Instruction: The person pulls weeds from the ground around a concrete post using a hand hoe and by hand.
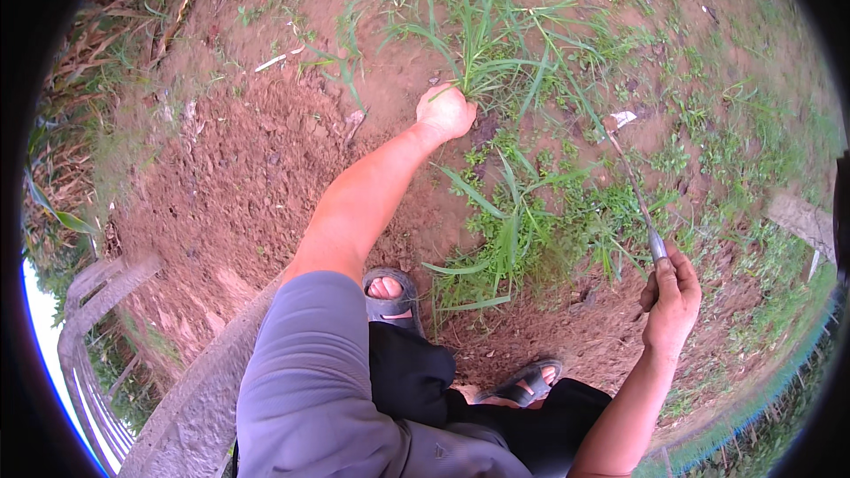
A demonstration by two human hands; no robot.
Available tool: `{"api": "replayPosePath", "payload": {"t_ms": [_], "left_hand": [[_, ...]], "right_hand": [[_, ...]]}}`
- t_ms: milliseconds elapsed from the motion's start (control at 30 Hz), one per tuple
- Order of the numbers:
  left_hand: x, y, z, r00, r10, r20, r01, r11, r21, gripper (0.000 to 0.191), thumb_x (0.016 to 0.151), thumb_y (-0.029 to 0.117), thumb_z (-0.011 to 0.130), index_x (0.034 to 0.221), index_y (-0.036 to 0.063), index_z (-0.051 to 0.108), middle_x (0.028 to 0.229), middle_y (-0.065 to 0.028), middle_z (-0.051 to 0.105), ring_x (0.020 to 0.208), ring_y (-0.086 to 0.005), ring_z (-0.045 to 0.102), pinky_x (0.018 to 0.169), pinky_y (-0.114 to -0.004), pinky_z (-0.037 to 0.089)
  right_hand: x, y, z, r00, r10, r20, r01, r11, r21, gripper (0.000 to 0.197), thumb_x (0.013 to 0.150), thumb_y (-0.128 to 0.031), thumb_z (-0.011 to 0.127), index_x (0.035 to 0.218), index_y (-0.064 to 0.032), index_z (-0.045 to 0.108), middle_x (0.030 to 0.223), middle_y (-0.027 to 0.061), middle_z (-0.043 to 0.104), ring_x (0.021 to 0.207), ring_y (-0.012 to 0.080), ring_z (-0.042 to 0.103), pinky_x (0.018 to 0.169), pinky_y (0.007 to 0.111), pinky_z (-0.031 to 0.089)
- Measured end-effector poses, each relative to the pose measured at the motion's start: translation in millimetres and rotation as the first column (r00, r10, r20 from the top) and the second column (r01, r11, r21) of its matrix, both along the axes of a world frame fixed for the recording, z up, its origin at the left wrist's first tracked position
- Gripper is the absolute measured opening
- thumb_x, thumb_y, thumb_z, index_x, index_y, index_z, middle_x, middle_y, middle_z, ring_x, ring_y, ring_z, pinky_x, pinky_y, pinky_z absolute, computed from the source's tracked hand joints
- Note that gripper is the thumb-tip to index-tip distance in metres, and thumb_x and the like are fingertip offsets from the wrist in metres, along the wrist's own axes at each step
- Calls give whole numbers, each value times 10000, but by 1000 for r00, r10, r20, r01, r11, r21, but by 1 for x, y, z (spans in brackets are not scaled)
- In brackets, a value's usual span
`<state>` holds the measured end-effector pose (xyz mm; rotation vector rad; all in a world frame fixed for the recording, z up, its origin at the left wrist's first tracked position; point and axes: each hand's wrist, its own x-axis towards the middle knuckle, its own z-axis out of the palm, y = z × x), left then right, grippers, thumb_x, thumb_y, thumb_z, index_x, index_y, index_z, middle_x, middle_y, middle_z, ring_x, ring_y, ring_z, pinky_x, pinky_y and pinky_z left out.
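Note:
My left hand (447,111) is closed around the base of a tall grass clump (473,46), low against the soil. Long green blades fan out above and beyond the fist. Off to the right, my right hand (674,299) grips the handle of a thin hand tool (639,196) with a rusty metal shaft. Its far end, beside a white scrap (623,119), is partly lost among the weeds, so the exact kind of tool cannot be told. Another grass clump (511,226) grows between my two arms, amid low broad-leaved weeds.
Loose reddish soil (239,166) spreads at the left. A concrete beam (192,378) runs along the lower left. Dry stalks (93,73) line the left edge, and a green net fence (750,418) curves at lower right. My sandalled feet (392,292) are just below the weeds.

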<state>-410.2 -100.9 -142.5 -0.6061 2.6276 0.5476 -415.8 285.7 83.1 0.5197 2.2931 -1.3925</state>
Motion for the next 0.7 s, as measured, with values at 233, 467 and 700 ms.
{"api": "replayPosePath", "payload": {"t_ms": [233, 467, 700], "left_hand": [[6, -3, -3, 969, 246, -6, -244, 966, 82, 423, 909, 404, 589, 876, 10, 738, 989, -235, 717, 945, -399, 690, 822, -435, 557], [35, -59, 95, 819, 565, 105, -457, 529, 715, 333, 894, 277, 704, 1017, -29, 739, 927, -75, 733, 804, -150, 624, 784, -355, 507], [35, -58, 31, 943, 332, 12, -319, 895, 312, 443, 792, 230, 673, 1160, -16, 669, 1063, -301, 680, 1097, -451, 628, 961, -475, 494]], "right_hand": [[0, 7, -3, 1000, 15, 12, -15, 1000, -11, 335, 998, -147, 570, 1277, 36, 602, 635, -47, 458, 475, 38, 360, 427, 213, 259], [-6, 3, 5, 1000, 15, 23, -14, 1000, -19, 293, 1004, -129, 568, 1253, 17, 618, 638, -46, 480, 499, 33, 400, 446, 208, 293], [1, -5, 1, 1000, 14, 3, -14, 1000, 16, 336, 997, -130, 574, 1290, 34, 588, 642, -50, 475, 499, 29, 390, 446, 213, 299]]}}
